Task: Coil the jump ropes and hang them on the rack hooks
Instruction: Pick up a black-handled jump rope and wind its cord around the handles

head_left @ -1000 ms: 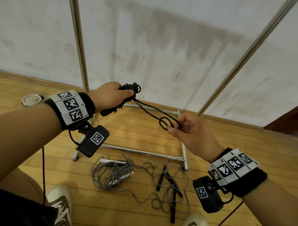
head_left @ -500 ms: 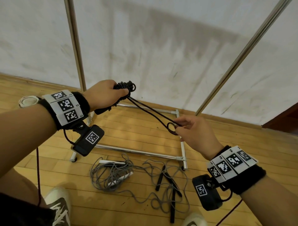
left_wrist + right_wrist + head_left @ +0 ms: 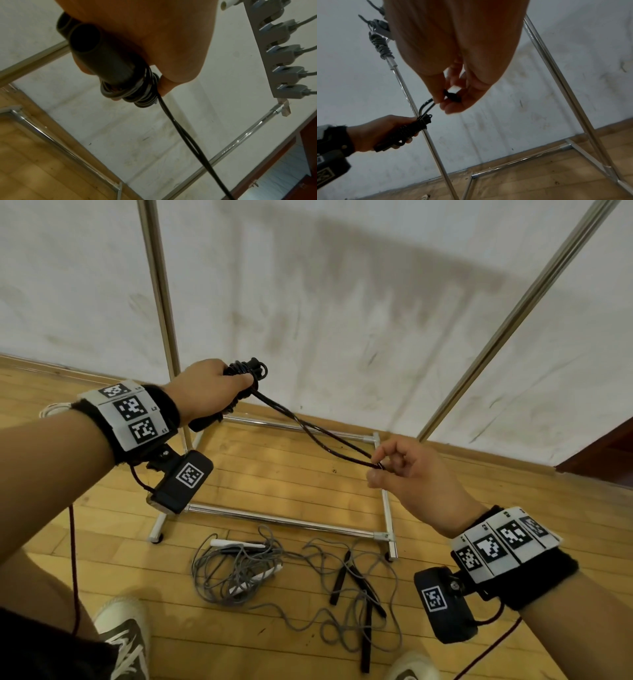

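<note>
Scuffed white wall [image 3: 342, 302] (grey smudges) above a wooden plank floor [image 3: 274, 481].

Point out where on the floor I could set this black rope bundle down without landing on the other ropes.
Bare floor lies inside the rack base, between its front and back bars. Planks left of the grey rope, toward the shoe, are also free. Crowded: in front of the base, grey rope and black rope tangle together.
</note>
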